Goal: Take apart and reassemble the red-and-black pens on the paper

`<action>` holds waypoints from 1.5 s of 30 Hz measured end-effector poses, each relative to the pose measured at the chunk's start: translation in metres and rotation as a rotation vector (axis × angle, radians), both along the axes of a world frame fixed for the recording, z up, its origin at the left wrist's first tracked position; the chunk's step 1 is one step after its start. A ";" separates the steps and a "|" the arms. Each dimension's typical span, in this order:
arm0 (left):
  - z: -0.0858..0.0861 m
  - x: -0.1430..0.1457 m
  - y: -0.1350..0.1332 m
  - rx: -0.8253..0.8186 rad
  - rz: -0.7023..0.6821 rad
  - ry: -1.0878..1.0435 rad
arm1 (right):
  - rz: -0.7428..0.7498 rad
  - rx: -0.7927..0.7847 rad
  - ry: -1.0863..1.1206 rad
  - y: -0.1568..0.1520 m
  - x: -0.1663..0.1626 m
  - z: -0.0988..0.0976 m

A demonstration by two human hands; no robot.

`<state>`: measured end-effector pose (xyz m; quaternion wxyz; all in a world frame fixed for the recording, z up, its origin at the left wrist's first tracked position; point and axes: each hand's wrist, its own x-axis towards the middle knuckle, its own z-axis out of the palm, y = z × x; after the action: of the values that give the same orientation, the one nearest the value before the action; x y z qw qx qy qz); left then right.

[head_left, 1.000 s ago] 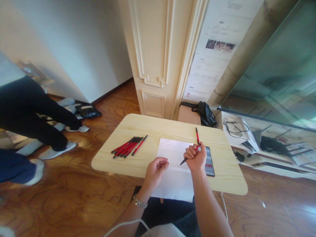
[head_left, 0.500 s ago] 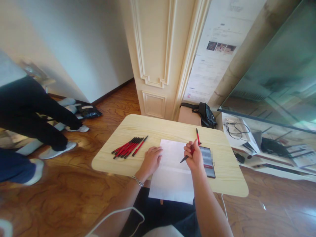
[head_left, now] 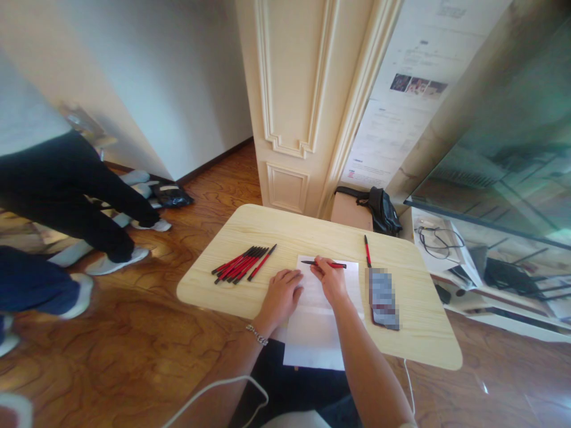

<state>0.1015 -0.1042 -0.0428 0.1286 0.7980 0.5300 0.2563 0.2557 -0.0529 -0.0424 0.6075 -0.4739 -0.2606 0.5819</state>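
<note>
Pen (head_left: 338, 266) in my right hand (head_left: 331, 281): red barrel, black ends. Bunched pens (head_left: 239, 265) on my left, same red and black; likewise the lone pen (head_left: 368, 252) on my right. My paper (head_left: 314, 339): white, greyish where shaded. Bench (head_left: 307, 230): pale yellow, fine streaky wood grain. My bracelet (head_left: 257, 335): silver. Floor (head_left: 178, 351): reddish brown, dark wavy grain. Door panel (head_left: 289, 89): cream. Bag (head_left: 384, 213): black; box (head_left: 351, 212) beside it, pinkish beige. Nearby person's trousers (head_left: 96, 178): black; shoes (head_left: 121, 262) white.
</note>
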 end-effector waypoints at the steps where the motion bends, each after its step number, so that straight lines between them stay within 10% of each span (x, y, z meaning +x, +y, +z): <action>1: 0.000 0.000 0.000 -0.001 -0.004 -0.006 | -0.005 0.035 -0.053 0.001 -0.002 -0.003; 18: 0.000 -0.003 0.001 -0.014 -0.010 -0.073 | 0.072 0.086 -0.732 0.005 -0.013 -0.008; 33: 0.001 -0.002 0.001 -0.024 -0.005 -0.087 | 0.123 0.073 -0.874 0.004 -0.014 -0.006; 45: 0.002 -0.002 0.000 -0.023 0.010 -0.100 | 0.007 0.053 -0.098 0.004 0.006 0.001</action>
<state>0.0996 -0.1038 -0.0408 0.1627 0.7801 0.5298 0.2903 0.2620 -0.0487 -0.0418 0.6042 -0.4844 -0.3070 0.5531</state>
